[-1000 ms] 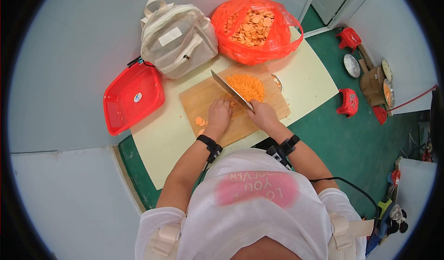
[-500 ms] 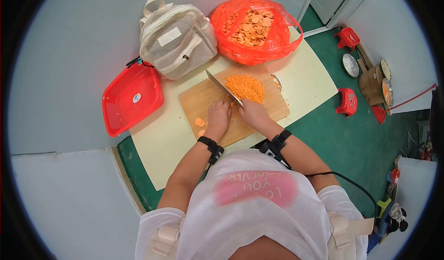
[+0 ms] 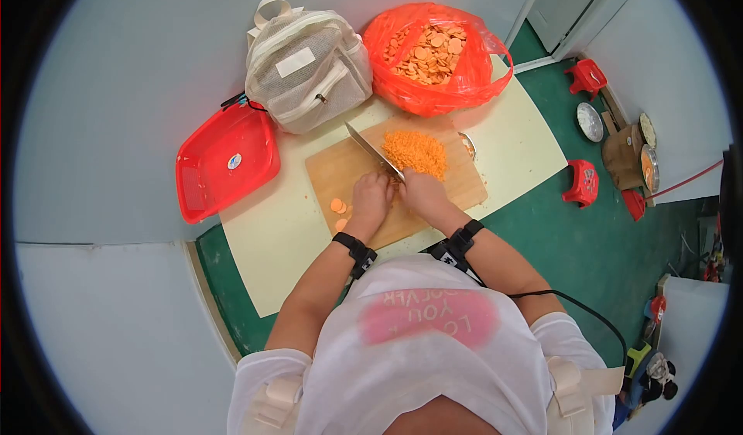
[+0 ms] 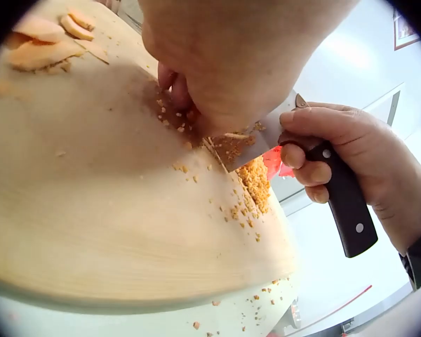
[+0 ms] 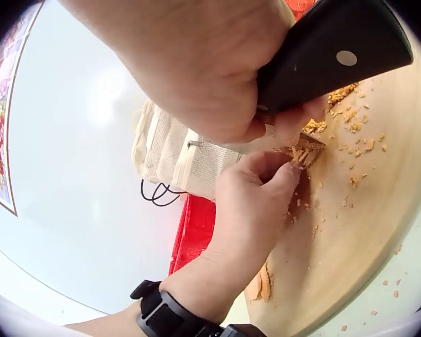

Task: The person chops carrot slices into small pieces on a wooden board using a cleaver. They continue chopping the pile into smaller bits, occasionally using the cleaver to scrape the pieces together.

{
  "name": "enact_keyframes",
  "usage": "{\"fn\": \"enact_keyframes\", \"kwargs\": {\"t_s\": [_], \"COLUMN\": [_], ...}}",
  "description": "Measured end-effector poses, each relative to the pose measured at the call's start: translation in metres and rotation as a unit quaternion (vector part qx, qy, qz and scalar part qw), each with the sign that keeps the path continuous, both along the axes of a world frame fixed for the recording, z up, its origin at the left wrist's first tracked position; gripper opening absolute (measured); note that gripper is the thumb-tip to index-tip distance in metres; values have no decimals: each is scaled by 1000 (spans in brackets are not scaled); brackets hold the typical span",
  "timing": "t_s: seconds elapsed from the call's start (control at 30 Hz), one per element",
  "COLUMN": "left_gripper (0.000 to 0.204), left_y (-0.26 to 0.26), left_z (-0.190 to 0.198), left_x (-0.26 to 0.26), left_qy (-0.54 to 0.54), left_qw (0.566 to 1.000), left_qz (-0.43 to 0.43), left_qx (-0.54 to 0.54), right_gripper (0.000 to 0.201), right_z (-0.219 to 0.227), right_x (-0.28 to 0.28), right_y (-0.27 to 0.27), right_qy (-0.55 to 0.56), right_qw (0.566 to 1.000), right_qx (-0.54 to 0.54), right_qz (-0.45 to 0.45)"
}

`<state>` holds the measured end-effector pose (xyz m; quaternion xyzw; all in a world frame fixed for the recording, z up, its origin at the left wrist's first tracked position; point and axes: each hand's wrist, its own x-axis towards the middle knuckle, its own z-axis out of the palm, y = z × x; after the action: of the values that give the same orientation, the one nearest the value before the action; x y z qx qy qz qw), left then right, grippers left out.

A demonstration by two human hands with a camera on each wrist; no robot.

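My right hand [image 3: 423,195] grips the black handle [image 4: 346,203] of a kitchen knife [image 3: 370,148], whose broad blade slants away to the left over the wooden cutting board [image 3: 464,187]. Close beside the blade, my left hand [image 3: 373,200] has its fingers curled, and in the right wrist view it pinches thin carrot strips [image 5: 299,155] against the board at the cutting edge. Beyond the knife lies a heap of finely chopped carrot [image 3: 416,154]. A few carrot slices [image 3: 337,205] rest at the board's left side. Small crumbs surround the blade.
A red plastic basin [image 3: 224,176] stands at the table's left, beside a beige mesh backpack [image 3: 309,71]. A red plastic bag [image 3: 426,98] full of carrot slices sits at the back. Off the table's right side, red stools [image 3: 582,183] and a metal bowl [image 3: 590,122] are on the floor.
My right hand and the knife have shifted left, bringing the handle end close to my left hand. My left hand stays nearly in place. The whole head view has tilted slightly.
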<state>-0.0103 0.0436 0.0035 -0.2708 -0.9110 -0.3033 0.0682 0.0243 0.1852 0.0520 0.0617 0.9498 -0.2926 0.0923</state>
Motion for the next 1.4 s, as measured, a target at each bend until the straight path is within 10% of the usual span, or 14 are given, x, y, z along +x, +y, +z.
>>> {"fn": "enact_keyframes", "kwargs": {"t_s": [0.17, 0.3, 0.5, 0.63, 1.4], "left_gripper": [20, 26, 30, 18, 18], "left_y": [-13, -25, -53, -54, -45], "left_z": [45, 151, 310, 367, 387], "left_x": [-2, -10, 33, 110, 99], "left_qy": [-27, -145, 244, 4, -164], "left_qw": [995, 816, 887, 885, 928], "left_qz": [78, 88, -187, -113, -82], "left_qx": [63, 553, 345, 452, 324], "right_gripper": [22, 25, 25, 24, 22], "right_z": [11, 16, 8, 8, 3], "right_x": [4, 3, 3, 4, 3], "right_y": [1, -2, 0, -3, -7], "right_qy": [-26, -64, -62, -44, -23], "right_qw": [999, 997, 998, 999, 998], "right_qx": [-24, -27, -10, 11, 53], "right_qz": [-22, -41, -33, -27, -8]}}
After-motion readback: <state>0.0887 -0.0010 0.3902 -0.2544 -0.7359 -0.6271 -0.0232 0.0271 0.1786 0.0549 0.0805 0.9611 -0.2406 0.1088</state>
